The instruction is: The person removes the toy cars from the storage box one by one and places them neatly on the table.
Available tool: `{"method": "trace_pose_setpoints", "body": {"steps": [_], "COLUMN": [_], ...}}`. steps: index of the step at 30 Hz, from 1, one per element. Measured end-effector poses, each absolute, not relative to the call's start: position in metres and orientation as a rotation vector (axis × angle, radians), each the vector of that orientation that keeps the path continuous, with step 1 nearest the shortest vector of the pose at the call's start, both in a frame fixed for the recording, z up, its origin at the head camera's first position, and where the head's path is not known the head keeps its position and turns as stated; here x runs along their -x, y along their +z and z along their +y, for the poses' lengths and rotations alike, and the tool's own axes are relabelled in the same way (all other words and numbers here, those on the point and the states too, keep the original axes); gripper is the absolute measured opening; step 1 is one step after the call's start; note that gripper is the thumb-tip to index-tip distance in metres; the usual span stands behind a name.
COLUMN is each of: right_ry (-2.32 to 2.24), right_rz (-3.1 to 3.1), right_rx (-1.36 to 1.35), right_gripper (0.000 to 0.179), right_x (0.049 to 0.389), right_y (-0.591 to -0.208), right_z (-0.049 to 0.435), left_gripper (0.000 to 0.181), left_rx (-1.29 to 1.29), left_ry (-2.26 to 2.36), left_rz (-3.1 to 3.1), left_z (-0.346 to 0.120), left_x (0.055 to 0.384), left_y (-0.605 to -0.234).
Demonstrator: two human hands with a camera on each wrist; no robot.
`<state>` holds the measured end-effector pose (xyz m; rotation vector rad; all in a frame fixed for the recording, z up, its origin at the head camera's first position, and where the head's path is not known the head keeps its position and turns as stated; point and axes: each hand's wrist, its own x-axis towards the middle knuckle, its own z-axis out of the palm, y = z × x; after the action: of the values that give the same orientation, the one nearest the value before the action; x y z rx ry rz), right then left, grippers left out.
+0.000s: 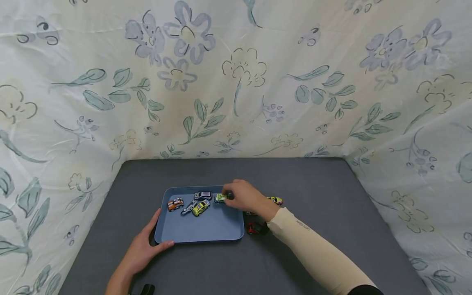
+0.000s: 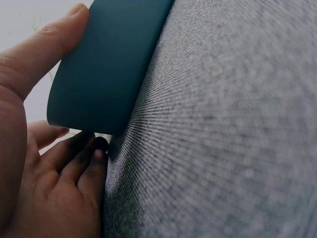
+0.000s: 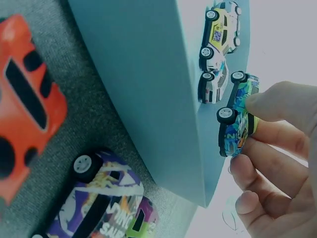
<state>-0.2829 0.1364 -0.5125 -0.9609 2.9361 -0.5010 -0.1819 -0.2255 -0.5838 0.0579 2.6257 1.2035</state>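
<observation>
My right hand pinches a green-and-blue toy car between thumb and fingers, over the right back part of a blue tray. In the right wrist view the car is tilted beside the tray wall. Inside the tray are an orange toy car, a yellow one, a dark-roofed one and a slim white-and-grey one. At the tray's front left corner my left hand rests with extended fingers along the left side and its thumb against the front wall.
Right of the tray, partly hidden by my right forearm, are a red toy car and a yellow one. A purple lettered car stands close outside the tray wall. Flowered cloth hangs around the grey table.
</observation>
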Motion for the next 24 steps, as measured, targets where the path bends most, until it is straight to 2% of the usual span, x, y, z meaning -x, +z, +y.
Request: {"method": "trace_pose_setpoints", "body": {"steps": [24], "right_ry": [-0.618], "right_rz": [2.966], "right_rx": [0.909], "right_gripper": [0.016], "right_x": [0.27], "right_y": [-0.501], "right_z": [0.164], "left_gripper": [0.126], "left_rx": [-0.045], "left_ry": [1.192], "left_rz": [2.619], "left_z": [-0.224], "left_x": [0.183], "left_y": [-0.583]}}
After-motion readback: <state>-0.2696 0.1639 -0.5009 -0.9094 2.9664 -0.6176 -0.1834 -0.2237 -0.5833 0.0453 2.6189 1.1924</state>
